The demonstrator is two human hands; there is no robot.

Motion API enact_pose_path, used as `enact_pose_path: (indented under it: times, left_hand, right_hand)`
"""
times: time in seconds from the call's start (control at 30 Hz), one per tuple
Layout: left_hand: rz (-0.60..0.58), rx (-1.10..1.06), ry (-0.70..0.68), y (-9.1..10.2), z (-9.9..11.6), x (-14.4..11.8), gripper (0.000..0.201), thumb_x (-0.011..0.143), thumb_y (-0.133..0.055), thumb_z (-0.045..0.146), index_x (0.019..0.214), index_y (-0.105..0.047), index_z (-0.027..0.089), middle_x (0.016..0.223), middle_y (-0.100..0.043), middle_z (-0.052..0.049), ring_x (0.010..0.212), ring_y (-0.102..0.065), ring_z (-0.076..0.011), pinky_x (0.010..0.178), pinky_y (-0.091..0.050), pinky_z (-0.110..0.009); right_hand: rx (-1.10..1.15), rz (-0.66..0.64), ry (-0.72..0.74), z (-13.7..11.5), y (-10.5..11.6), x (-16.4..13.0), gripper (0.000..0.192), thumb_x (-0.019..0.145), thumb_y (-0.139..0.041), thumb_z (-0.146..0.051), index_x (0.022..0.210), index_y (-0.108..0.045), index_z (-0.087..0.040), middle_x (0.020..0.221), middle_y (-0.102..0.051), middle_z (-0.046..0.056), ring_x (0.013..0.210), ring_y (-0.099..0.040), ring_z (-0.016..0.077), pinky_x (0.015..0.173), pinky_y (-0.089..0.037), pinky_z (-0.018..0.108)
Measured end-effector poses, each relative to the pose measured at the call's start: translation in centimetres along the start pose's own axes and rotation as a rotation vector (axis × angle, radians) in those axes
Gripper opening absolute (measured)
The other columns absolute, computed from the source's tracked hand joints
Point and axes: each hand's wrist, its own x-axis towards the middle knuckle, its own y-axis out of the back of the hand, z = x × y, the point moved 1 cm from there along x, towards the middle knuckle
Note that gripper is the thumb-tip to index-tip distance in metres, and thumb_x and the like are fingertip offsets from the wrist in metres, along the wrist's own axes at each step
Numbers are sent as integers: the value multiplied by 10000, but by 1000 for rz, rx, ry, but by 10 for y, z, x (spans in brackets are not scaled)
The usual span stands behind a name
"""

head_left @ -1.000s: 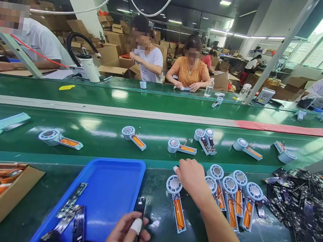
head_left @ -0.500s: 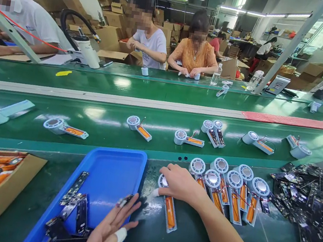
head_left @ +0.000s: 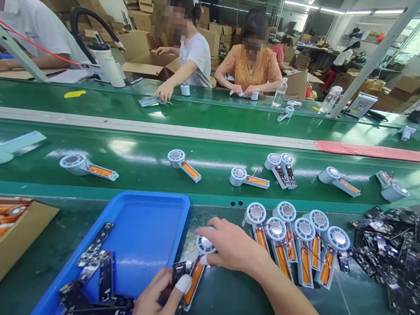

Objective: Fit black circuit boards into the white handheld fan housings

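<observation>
My left hand (head_left: 159, 302), a white cover on its thumb, pinches a small black circuit board (head_left: 179, 270) beside a pale blue handheld fan (head_left: 205, 244). The fan's open handle shows an orange strip, partly behind the left thumb. Curled around the fan's round head is my right hand (head_left: 236, 245), with a white cover on its thumb too. The fan is tilted, its handle pointing toward me. Whether the board touches the handle is hard to tell. More black circuit boards (head_left: 107, 276) lie in the blue tray (head_left: 185, 211) at the left.
Several similar fans (head_left: 304, 229) stand grouped right of my hands, before a heap of circuit boards (head_left: 400, 254). A cardboard box (head_left: 18, 250) of orange parts is at far left. More fans (head_left: 190, 170) lie on the green conveyor belt (head_left: 145, 169). Co-workers sit opposite.
My left hand has moved right from over the tray's edge to the fan, bringing the board up. The fan's handle has swung leftward. A co-worker opposite has reached onto the far bench.
</observation>
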Motion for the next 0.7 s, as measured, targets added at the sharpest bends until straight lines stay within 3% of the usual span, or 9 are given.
enact_pose_path:
  times: [0.1, 0.2, 0.27, 0.43, 0.57, 0.7]
  left_hand:
    - [-65, -129, 128, 5, -1, 2, 536, 753, -670, 700, 890, -718, 183, 775, -727, -48, 755, -684, -240, 720, -567, -315]
    - [-59, -257, 155, 7, -2, 2, 576, 720, -694, 715, 930, -701, 178, 736, -727, -46, 686, -674, -233, 684, -571, -330]
    - [-67, -306, 154, 5, -4, 0, 557, 722, -697, 703, 935, -693, 188, 773, -734, -54, 675, -667, -231, 648, -567, -332]
    - [130, -228, 170, -13, -10, -5, 465, 685, -740, 598, 928, -668, 208, 795, -693, -23, 709, -627, -204, 651, -539, -303]
    - [48, -357, 150, -40, -6, -8, 360, 747, -703, 512, 907, -628, 199, 610, -506, 63, 522, -452, -122, 505, -428, -248]
    - [50, -444, 159, -50, 0, -12, 419, 767, -691, 588, 888, -602, 196, 582, -424, 84, 492, -386, -95, 490, -369, -225]
  right_hand:
    - [-8, -36, 58, 1, 3, -2, 564, 873, -717, -228, 1408, -542, -210, 1269, -588, 141, 1150, -596, 286, 935, -516, 407]
    - [-8, 21, 190, -3, 8, -6, 483, 884, -660, -143, 1354, -606, -239, 1481, -471, 136, 1408, -407, 288, 1121, -396, 438]
    - [-22, 6, 265, -6, 6, -6, 373, 894, -641, -127, 1240, -691, -257, 1526, -440, 105, 1480, -306, 286, 1174, -332, 452]
    - [-97, 0, 286, -9, -2, -2, 197, 926, -629, -144, 1032, -779, -217, 1456, -498, 120, 1475, -306, 309, 1172, -325, 458]
    - [-115, 79, 325, -13, 1, -4, 214, 925, -590, -102, 951, -776, -205, 1255, -599, 112, 1254, -507, 245, 994, -458, 342]
    - [-189, -37, 253, -22, 4, -10, 174, 915, -571, -129, 927, -739, -175, 901, -686, 87, 828, -619, 206, 656, -447, 288]
